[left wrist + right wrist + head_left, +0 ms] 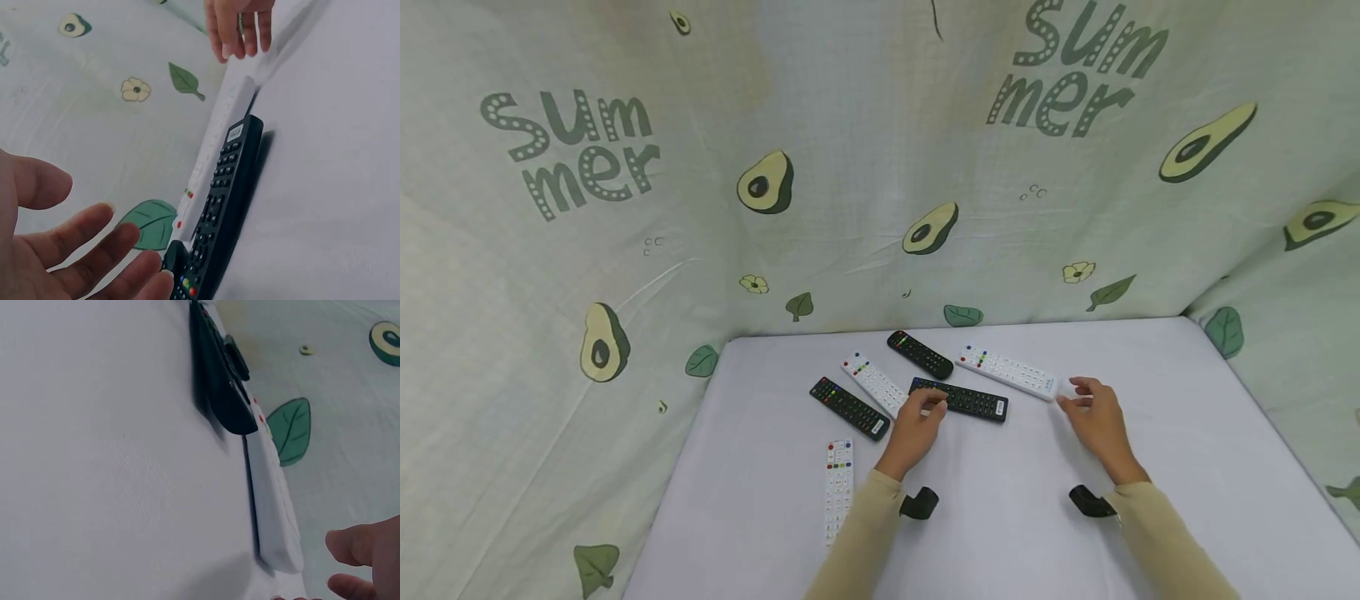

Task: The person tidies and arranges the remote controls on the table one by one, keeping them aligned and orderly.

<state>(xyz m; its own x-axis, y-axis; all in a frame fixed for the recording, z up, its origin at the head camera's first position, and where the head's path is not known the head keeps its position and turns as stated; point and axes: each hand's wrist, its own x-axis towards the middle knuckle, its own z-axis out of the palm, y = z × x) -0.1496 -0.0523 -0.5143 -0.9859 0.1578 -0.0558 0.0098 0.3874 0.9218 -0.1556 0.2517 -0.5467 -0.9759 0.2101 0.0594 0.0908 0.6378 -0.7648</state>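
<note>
My left hand hovers over the near side of a black remote control, and its fingers spread apart with nothing between them in the left wrist view. A white remote control lies slanted behind that black one. Close to its right end is my right hand, fingers loosely bent and holding nothing; in the right wrist view a small gap separates the thumb from the white remote. Left of my left hand lie another white remote, partly covered by the hand, and a black remote.
A further black remote sits toward the table's back. One more white remote lies lengthwise beside my left sleeve, which hides part of it. Behind the white table hangs a printed cloth.
</note>
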